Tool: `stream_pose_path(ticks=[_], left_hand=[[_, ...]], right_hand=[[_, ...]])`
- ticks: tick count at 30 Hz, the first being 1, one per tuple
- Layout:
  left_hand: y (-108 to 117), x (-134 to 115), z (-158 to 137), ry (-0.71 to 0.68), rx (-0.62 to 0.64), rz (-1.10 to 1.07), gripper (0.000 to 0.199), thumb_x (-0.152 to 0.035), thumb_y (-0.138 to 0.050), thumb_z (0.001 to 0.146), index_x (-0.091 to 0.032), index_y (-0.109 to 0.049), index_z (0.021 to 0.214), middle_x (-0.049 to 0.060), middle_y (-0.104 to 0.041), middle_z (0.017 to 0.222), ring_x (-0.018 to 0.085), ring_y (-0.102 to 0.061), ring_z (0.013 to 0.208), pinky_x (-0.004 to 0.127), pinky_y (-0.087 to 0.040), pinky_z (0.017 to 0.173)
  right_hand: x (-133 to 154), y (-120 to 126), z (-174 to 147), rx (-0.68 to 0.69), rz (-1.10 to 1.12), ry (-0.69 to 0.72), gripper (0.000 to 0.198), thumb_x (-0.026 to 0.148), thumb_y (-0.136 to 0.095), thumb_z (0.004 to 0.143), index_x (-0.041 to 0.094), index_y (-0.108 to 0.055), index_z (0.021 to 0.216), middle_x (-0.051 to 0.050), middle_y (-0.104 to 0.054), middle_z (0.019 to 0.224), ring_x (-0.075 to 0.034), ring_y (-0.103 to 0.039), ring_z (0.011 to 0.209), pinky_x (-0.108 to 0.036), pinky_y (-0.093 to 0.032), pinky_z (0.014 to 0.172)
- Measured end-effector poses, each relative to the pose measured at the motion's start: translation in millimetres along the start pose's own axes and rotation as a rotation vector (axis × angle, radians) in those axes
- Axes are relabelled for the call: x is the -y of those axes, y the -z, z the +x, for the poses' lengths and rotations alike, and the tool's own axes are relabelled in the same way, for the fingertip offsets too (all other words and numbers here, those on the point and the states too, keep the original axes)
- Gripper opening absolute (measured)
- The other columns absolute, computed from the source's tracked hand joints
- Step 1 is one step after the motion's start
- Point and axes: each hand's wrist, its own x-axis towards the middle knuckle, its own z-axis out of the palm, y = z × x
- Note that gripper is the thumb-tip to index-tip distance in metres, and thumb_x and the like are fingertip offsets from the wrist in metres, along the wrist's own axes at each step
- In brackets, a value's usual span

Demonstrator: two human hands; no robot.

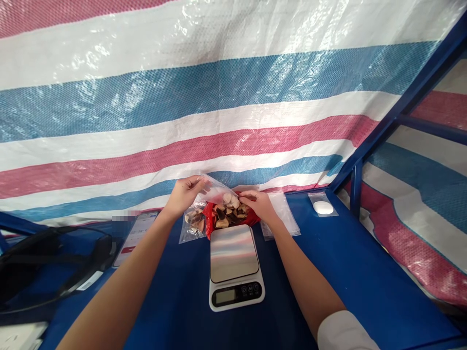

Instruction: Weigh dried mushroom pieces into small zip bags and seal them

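Note:
My left hand [186, 193] pinches one upper corner of a clear plastic bag [215, 188], which is tilted, with pale dried slices [231, 200] gathered in its lower right end. At that end my right hand [258, 203] is closed on the bag's other edge. Below it, a red plastic bag [209, 219] lies open, filled with brown and tan dried pieces [223, 221]. A kitchen scale [234, 255] with a bare metal plate stands right in front of the red bag. Its display looks blank.
Left of the red bag lies a clear bag of dried slices [195, 221]. Flat clear bags [282, 214] are at the right, and a white oval object [323, 208] sits on a small bag. A phone [136, 233] and black headset-like gear [54, 262] are at the left. Striped sheeting [219, 87] hangs behind.

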Motion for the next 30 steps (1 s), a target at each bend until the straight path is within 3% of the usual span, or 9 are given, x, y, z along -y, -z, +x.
stream_pose_path(ticks=[5, 10, 18, 24, 30], left_hand=[[-2.4, -3.4, 1.3, -0.006, 0.010, -0.010, 0.045, -0.061, -0.060, 0.087, -0.017, -0.075, 0.087, 0.008, -0.077, 0.084, 0.022, -0.070, 0.077, 0.033, -0.055, 0.074], [-2.8, -4.8, 0.8, -0.011, 0.014, 0.001, 0.043, -0.059, -0.060, 0.088, -0.018, -0.074, 0.084, 0.007, -0.076, 0.082, 0.021, -0.068, 0.077, 0.031, -0.054, 0.074], [-0.4, -16.1, 1.4, -0.023, -0.032, 0.019, 0.053, -0.069, -0.059, 0.086, -0.018, -0.074, 0.085, 0.008, -0.076, 0.088, 0.021, -0.068, 0.075, 0.030, -0.055, 0.072], [-4.4, -15.0, 3.7, -0.036, -0.016, 0.011, 0.056, -0.071, -0.059, 0.085, -0.018, -0.073, 0.080, 0.008, -0.075, 0.085, 0.020, -0.068, 0.072, 0.031, -0.056, 0.071], [-7.5, -6.6, 1.2, 0.006, 0.042, -0.016, 0.055, -0.071, -0.061, 0.084, -0.017, -0.073, 0.093, 0.007, -0.075, 0.082, 0.021, -0.069, 0.071, 0.032, -0.057, 0.071]], right_hand=[[9.1, 0.4, -3.6, 0.064, -0.165, 0.064, 0.021, 0.030, -0.063, 0.088, 0.026, -0.078, 0.103, -0.002, -0.079, 0.106, -0.024, -0.072, 0.098, -0.037, -0.053, 0.091], [12.6, 0.0, -5.2, 0.069, -0.298, 0.078, 0.019, 0.030, -0.062, 0.088, 0.027, -0.080, 0.094, -0.003, -0.080, 0.097, -0.025, -0.072, 0.087, -0.037, -0.053, 0.083], [5.8, -3.2, 1.6, -0.043, 0.030, -0.052, 0.016, 0.033, -0.066, 0.083, 0.024, -0.077, 0.090, -0.004, -0.079, 0.092, -0.023, -0.073, 0.087, -0.035, -0.058, 0.081], [1.2, -9.5, 2.8, -0.065, 0.087, -0.087, 0.018, 0.037, -0.065, 0.084, 0.024, -0.075, 0.091, -0.004, -0.078, 0.090, -0.024, -0.074, 0.090, -0.035, -0.060, 0.079], [-1.6, -12.1, 2.2, -0.008, 0.107, -0.076, 0.018, 0.034, -0.068, 0.082, 0.022, -0.074, 0.094, -0.005, -0.078, 0.096, -0.022, -0.074, 0.092, -0.035, -0.058, 0.085]])
